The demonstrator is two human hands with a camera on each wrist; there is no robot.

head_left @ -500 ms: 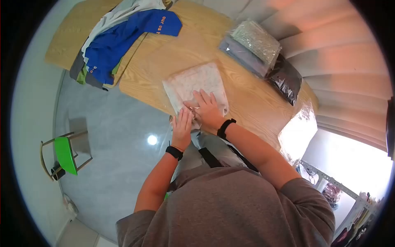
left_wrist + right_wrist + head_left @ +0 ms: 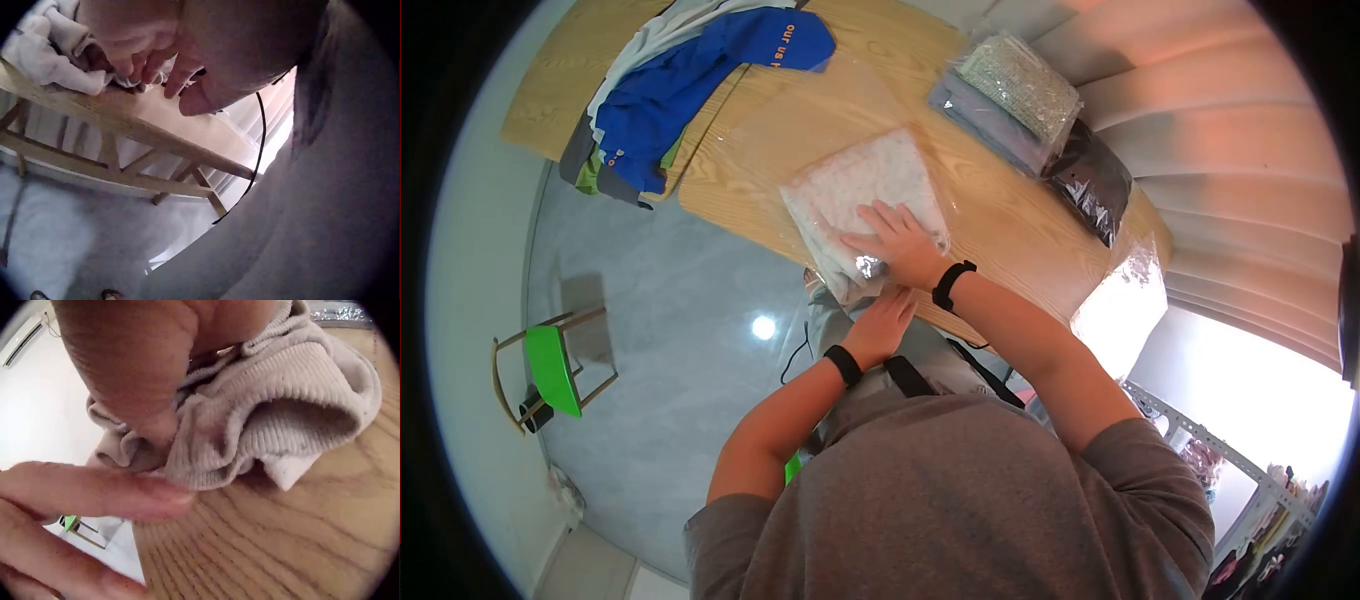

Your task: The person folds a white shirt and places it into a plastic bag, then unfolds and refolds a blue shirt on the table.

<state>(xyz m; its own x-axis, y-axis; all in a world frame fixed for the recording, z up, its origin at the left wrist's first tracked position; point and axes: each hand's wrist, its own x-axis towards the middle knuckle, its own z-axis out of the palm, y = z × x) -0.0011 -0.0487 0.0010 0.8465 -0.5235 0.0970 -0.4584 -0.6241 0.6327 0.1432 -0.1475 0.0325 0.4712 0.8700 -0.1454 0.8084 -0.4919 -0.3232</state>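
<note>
A pale folded garment point(image 2: 865, 190) with ribbed cuffs point(image 2: 294, 412) lies on the wooden table at its near edge. My right hand point(image 2: 905, 245) rests flat on the garment's near part, fingers spread and straight. At the table edge just below it, my left hand point(image 2: 880, 325) has its fingers extended under the garment's near side. In the right wrist view, left fingertips point(image 2: 165, 497) touch the ribbed fabric from below while the right thumb point(image 2: 134, 381) presses from above. A clear plastic sheet or bag point(image 2: 795, 125) spreads around and beyond the garment.
A blue garment point(image 2: 680, 90) and other clothes drape over the table's far left. Plastic-wrapped packs point(image 2: 1015, 85) and a black package point(image 2: 1090, 180) lie at the back right, near a curtain point(image 2: 1200, 130). A shiny clear bag point(image 2: 1125, 305) sits at the right end. A green chair point(image 2: 553, 370) stands left.
My left hand has come off the garment's top, moving down and right to its near edge. The right hand stays on the garment, its fingers lying flatter.
</note>
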